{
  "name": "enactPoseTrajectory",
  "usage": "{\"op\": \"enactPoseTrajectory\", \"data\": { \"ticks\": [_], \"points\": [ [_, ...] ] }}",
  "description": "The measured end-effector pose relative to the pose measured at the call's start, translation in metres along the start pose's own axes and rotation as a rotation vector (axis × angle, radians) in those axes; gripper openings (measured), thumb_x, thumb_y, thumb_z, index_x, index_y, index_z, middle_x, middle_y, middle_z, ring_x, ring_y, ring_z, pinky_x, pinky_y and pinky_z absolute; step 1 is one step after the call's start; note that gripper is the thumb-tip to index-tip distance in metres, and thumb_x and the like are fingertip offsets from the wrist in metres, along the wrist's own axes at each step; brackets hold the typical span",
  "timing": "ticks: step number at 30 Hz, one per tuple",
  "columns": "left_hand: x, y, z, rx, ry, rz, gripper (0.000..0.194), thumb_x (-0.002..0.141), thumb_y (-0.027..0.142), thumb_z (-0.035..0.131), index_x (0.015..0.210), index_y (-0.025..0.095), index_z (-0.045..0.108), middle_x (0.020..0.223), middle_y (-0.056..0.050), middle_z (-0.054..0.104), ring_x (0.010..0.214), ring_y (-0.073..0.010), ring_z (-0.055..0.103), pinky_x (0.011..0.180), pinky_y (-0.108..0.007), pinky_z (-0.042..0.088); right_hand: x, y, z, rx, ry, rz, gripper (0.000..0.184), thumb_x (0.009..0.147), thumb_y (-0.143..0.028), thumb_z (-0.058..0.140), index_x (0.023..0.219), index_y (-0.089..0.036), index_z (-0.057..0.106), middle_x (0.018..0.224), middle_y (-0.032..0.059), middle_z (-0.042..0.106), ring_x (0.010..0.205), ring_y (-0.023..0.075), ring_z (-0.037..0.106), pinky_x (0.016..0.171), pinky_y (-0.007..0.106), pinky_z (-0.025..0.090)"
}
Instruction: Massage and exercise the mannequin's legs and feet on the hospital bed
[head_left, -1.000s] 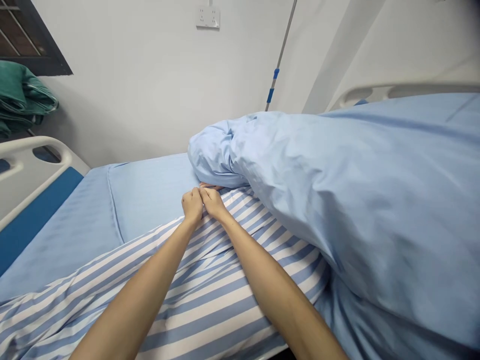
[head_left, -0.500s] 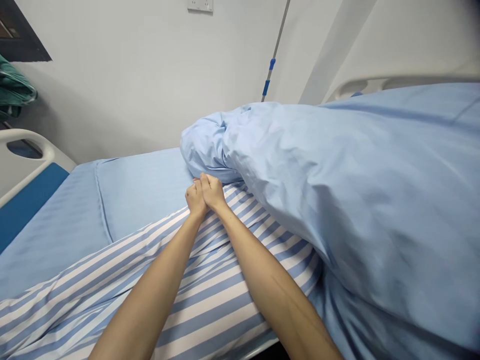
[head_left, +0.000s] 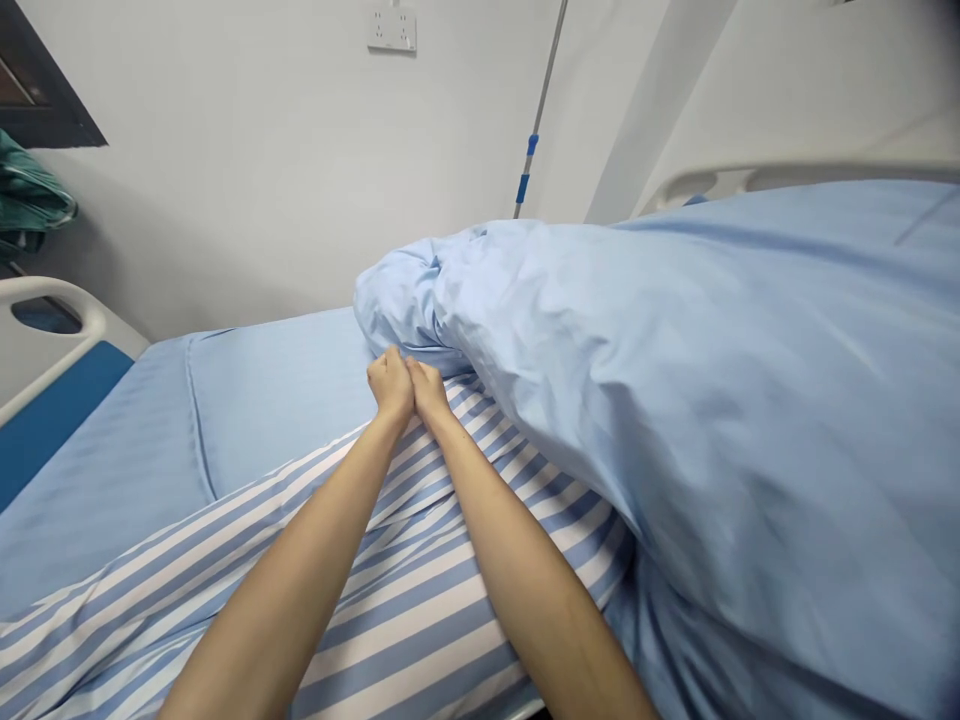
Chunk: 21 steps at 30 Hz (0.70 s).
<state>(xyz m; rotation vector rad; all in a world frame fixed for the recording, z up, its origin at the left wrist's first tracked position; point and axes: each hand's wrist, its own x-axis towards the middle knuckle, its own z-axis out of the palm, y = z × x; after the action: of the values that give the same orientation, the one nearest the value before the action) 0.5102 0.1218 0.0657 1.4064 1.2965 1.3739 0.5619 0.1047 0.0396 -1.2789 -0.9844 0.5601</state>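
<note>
Both my arms reach forward over a blue-and-white striped cloth [head_left: 420, 600] spread on the bed. My left hand [head_left: 389, 380] and my right hand [head_left: 429, 388] are closed side by side, knuckles touching, at the far edge of the striped cloth. They sit right against the rolled end of a light blue quilt [head_left: 675, 380] bunched along the right. Their fingers curl under; what they grip is hidden, seemingly the cloth's edge.
A light blue sheet [head_left: 247, 400] covers the mattress on the left. A white and blue bed rail [head_left: 52, 350] stands at far left, another rail [head_left: 720, 180] behind the quilt. A metal pole [head_left: 532, 130], a wall socket [head_left: 391, 28] and green cloth [head_left: 30, 200] line the wall.
Both hands have stayed together and edged slightly forward and left, up to the quilt's rolled end. The view shifted a little.
</note>
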Motion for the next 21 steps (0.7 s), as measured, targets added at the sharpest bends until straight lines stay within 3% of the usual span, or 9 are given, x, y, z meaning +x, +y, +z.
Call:
{"op": "enactPoseTrajectory", "data": {
  "ticks": [6, 12, 15, 18, 21],
  "points": [
    [-0.010, -0.013, 0.011, 0.166, -0.035, 0.037, 0.037, 0.082, 0.033, 0.034, 0.049, 0.020, 0.045, 0.054, -0.001, 0.051, 0.057, -0.0129, 0.043, 0.056, -0.025, 0.031, 0.005, -0.001, -0.006, 0.022, 0.153, 0.102, 0.040, 0.087, -0.045, 0.034, 0.056, -0.020, 0.041, 0.052, -0.0011, 0.047, 0.052, 0.0127, 0.043, 0.052, 0.025, 0.035],
    [-0.016, -0.020, 0.006, 0.218, -0.149, 0.106, 0.041, 0.083, 0.042, 0.035, 0.054, 0.020, 0.054, 0.057, -0.004, 0.058, 0.060, -0.0142, 0.049, 0.057, -0.025, 0.033, -0.005, -0.025, -0.018, -0.315, 0.117, -0.207, 0.038, 0.087, -0.044, 0.037, 0.058, -0.020, 0.043, 0.056, -0.0003, 0.051, 0.058, 0.0132, 0.044, 0.061, 0.024, 0.034],
    [-0.016, -0.019, 0.006, 0.199, -0.132, 0.108, 0.040, 0.084, 0.038, 0.035, 0.053, 0.020, 0.053, 0.060, -0.004, 0.060, 0.061, -0.0141, 0.050, 0.058, -0.025, 0.034, -0.003, -0.018, -0.023, -0.316, 0.106, -0.183, 0.040, 0.088, -0.044, 0.034, 0.057, -0.020, 0.042, 0.055, -0.0007, 0.050, 0.057, 0.0130, 0.043, 0.060, 0.024, 0.034],
    [-0.014, -0.015, 0.008, 0.098, -0.151, 0.060, 0.037, 0.082, 0.035, 0.037, 0.050, 0.019, 0.048, 0.055, -0.002, 0.056, 0.058, -0.0127, 0.047, 0.057, -0.025, 0.034, 0.002, -0.007, -0.024, -0.287, 0.084, -0.140, 0.041, 0.088, -0.045, 0.034, 0.055, -0.020, 0.040, 0.053, -0.0012, 0.048, 0.055, 0.0129, 0.041, 0.057, 0.024, 0.032],
    [-0.009, -0.002, 0.013, -0.053, -0.276, -0.081, 0.037, 0.078, 0.035, 0.042, 0.044, 0.021, 0.038, 0.043, 0.003, 0.040, 0.047, -0.0101, 0.037, 0.051, -0.024, 0.031, 0.007, -0.002, -0.025, -0.207, 0.132, -0.108, 0.041, 0.087, -0.044, 0.035, 0.055, -0.020, 0.040, 0.053, -0.0017, 0.048, 0.054, 0.0121, 0.041, 0.056, 0.024, 0.032]
  ]
}}
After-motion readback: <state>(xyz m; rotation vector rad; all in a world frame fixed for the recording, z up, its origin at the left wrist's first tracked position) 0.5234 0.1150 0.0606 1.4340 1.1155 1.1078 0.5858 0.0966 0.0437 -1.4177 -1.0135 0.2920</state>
